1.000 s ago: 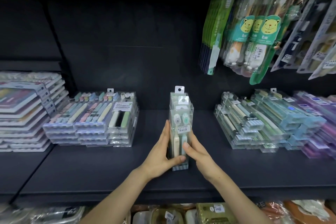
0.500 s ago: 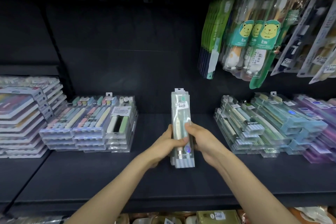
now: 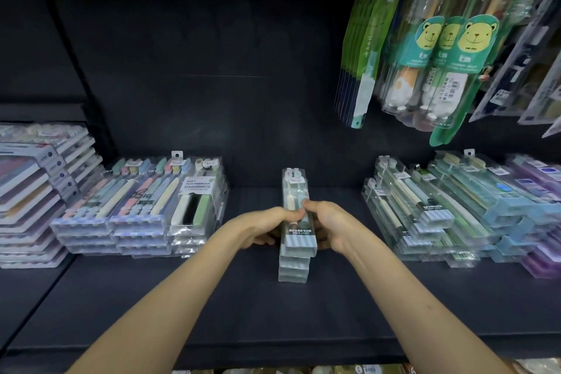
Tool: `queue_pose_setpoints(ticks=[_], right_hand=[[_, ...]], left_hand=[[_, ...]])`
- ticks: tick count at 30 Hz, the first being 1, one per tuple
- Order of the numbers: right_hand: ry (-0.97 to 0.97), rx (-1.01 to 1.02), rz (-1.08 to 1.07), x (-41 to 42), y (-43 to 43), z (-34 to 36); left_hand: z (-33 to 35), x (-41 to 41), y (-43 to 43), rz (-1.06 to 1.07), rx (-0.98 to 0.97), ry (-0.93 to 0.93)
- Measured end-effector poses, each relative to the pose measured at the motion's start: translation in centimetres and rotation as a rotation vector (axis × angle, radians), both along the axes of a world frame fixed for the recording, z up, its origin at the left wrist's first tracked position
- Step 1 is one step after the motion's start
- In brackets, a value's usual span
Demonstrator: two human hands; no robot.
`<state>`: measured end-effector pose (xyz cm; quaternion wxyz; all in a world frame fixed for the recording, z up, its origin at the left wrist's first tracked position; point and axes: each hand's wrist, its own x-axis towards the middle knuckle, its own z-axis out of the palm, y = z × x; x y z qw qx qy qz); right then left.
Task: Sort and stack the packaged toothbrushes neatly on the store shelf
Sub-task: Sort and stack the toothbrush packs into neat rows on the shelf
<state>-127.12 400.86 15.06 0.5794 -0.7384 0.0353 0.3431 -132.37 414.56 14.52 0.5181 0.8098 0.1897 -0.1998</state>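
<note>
Grip came from both sides: the left hand and right hand each clamped a long side of the stack, fingers curled over the top pack, likely to square the edges and stop the slick clear boxes sliding. The stack lay flat mid-shelf, between the left piles and right piles, apart from both. Its front ends suggested four packs. The left piles made three columns. Three bear packs hung above.

"SOFT TOOTHBRUSH" on the white label of a shelf-stacked three-brush pack; "tm" on hanging bear-face packs
</note>
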Motion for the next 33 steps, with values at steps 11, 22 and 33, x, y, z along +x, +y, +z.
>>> queue_pose_setpoints(ticks=[11,22,33], right_hand=[[-0.150,0.311,-0.087,-2.0,0.4,-3.1],[-0.194,0.387,-0.041,-3.0,1.3,-4.5],[-0.189,0.376,0.045,-2.8,5.2,-4.6]], left_hand=[[-2.8,-0.7,-0.8,0.291,-0.438,-0.361],[-3.6,0.3,-1.6,0.338,-0.410,-0.439],[-2.5,-0.8,2.0,0.412,-0.390,-0.412]])
